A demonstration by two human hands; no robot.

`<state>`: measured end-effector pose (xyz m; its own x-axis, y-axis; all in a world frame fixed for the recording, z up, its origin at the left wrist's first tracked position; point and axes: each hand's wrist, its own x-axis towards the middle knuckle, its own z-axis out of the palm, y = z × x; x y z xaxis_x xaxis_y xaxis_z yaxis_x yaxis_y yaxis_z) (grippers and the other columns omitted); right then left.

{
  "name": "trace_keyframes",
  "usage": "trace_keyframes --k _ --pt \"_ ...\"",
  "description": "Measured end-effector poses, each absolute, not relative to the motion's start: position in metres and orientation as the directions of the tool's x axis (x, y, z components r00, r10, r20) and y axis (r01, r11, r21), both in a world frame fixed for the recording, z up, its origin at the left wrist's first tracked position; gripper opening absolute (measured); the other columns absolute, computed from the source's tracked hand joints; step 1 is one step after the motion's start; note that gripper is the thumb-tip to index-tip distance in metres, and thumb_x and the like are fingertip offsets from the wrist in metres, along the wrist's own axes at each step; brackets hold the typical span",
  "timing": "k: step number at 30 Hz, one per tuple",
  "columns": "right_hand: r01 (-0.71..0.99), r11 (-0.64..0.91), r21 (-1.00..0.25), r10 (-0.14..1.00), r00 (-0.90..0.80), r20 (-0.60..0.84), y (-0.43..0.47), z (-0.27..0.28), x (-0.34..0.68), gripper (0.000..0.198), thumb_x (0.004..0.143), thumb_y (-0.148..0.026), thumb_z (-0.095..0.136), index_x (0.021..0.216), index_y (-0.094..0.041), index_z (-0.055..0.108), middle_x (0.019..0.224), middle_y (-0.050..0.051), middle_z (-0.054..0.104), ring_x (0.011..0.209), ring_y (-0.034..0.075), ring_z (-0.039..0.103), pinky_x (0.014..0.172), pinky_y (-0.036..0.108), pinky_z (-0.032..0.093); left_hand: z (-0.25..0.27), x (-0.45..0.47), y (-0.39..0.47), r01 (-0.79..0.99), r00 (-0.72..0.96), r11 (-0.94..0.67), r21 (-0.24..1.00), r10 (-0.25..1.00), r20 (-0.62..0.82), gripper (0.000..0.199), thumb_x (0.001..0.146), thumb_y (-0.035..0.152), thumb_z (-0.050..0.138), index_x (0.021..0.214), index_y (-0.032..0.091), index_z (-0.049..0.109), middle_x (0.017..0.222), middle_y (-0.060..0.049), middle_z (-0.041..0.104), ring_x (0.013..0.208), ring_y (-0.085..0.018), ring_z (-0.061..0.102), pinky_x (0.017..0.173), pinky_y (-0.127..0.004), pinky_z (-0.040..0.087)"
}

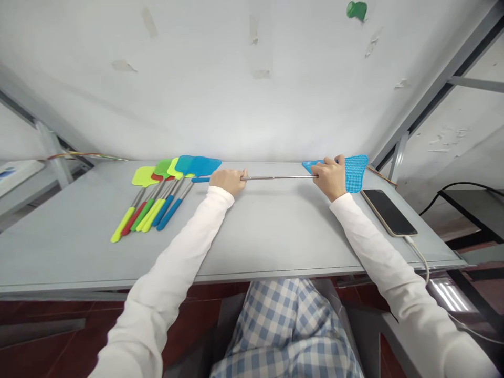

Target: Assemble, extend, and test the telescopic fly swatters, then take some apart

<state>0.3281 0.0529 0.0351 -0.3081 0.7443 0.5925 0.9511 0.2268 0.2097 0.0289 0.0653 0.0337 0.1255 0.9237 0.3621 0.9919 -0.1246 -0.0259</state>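
Observation:
A blue fly swatter with a thin metal rod (pixel 277 177) is stretched level between my hands above the table. My left hand (pixel 228 181) is closed around its handle end, and the blue grip (pixel 200 179) sticks out to the left. On the other side, my right hand (pixel 331 177) grips the rod near the blue mesh head (pixel 356 173). More blue mesh (pixel 310 166) shows left of that hand; whether it belongs to the same swatter I cannot tell. Several yellow, red, green and blue fly swatters (pixel 157 202) lie overlapping left of my left hand.
A phone (pixel 389 212) with a white charging cable (pixel 419 252) rests at the right end of the grey table (pixel 271 247). Behind stands a white wall (pixel 205 94) with tape scraps. Metal frame posts (pixel 399 157) flank the table, and wires run along its back corners.

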Motion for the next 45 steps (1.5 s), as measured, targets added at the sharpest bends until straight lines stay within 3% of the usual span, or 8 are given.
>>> trace_keyframes --k 14,19,25,32,34,37,40,45 --pt "0.939 0.257 0.228 0.746 -0.343 0.571 0.037 0.033 0.288 0.031 0.078 -0.005 0.043 0.065 -0.021 0.067 0.061 0.003 0.058 0.068 0.017 0.042 0.079 0.038 0.023 0.028 0.062 0.043 0.986 0.131 -0.163 0.042 0.899 0.418 0.058 0.093 0.043 0.027 0.083 0.015 0.077 0.072 -0.018 0.07 0.072 -0.028 0.067 0.059 -0.033 0.036" --pt "0.903 0.342 0.261 0.733 -0.43 0.528 0.025 0.034 0.26 0.039 0.086 -0.006 0.036 0.071 -0.022 0.068 0.065 0.004 0.063 0.071 0.017 0.044 0.078 0.038 0.024 0.026 0.088 0.024 0.968 0.191 -0.235 0.092 0.92 0.343 0.058 0.095 0.042 0.027 0.085 0.015 0.077 0.074 -0.019 0.071 0.074 -0.029 0.068 0.06 -0.034 0.038" --pt "0.887 0.371 0.276 0.714 -0.462 0.525 0.014 0.033 0.245 0.042 0.089 -0.007 0.033 0.076 -0.023 0.07 0.068 0.005 0.066 0.073 0.018 0.046 0.079 0.038 0.024 0.026 0.1 0.01 0.973 0.159 -0.203 0.109 0.934 0.319 0.061 0.096 0.043 0.024 0.081 0.015 0.077 0.073 -0.02 0.07 0.071 -0.029 0.069 0.058 -0.034 0.038" --pt "0.876 0.389 0.284 0.753 -0.48 0.45 0.03 0.026 0.251 0.031 0.089 -0.011 0.038 0.085 -0.018 0.069 0.076 0.008 0.066 0.083 0.021 0.049 0.084 0.038 0.026 0.019 0.095 0.037 0.966 0.225 -0.252 0.064 0.934 0.278 0.057 0.096 0.042 0.025 0.091 0.015 0.075 0.083 -0.019 0.072 0.082 -0.029 0.069 0.066 -0.034 0.04" --pt "0.876 0.38 0.298 0.748 -0.48 0.458 0.031 0.027 0.255 0.029 0.091 -0.016 0.038 0.089 -0.016 0.067 0.085 0.011 0.067 0.091 0.023 0.051 0.087 0.039 0.028 0.019 0.091 0.044 0.97 0.214 -0.236 0.055 0.939 0.271 0.057 0.096 0.043 0.025 0.093 0.015 0.075 0.086 -0.019 0.072 0.085 -0.03 0.068 0.068 -0.035 0.04" --pt "0.88 0.37 0.297 0.702 -0.475 0.531 0.027 0.031 0.263 0.027 0.091 -0.026 0.042 0.106 -0.016 0.063 0.116 0.015 0.06 0.115 0.028 0.046 0.098 0.043 0.025 0.018 0.081 0.05 0.982 0.159 -0.182 0.058 0.946 0.283 0.056 0.096 0.044 0.024 0.097 0.017 0.074 0.089 -0.019 0.072 0.087 -0.03 0.068 0.069 -0.035 0.039" --pt "0.892 0.373 0.254 0.675 -0.449 0.586 0.023 0.036 0.268 0.042 0.088 -0.036 0.049 0.128 -0.022 0.052 0.139 0.014 0.045 0.133 0.033 0.033 0.106 0.051 0.019 0.016 0.071 0.054 0.987 0.114 -0.142 0.07 0.946 0.303 0.058 0.096 0.047 0.023 0.101 0.018 0.072 0.089 -0.018 0.071 0.089 -0.029 0.067 0.07 -0.033 0.037" --pt "0.944 0.285 0.165 0.691 -0.322 0.647 0.028 0.037 0.274 0.068 0.084 -0.05 0.054 0.144 -0.026 0.032 0.15 0.015 0.029 0.14 0.041 0.017 0.106 0.064 0.015 0.01 0.063 0.062 0.99 0.092 -0.122 0.076 0.944 0.317 0.057 0.096 0.049 0.024 0.102 0.019 0.072 0.089 -0.018 0.071 0.088 -0.027 0.066 0.068 -0.032 0.034"
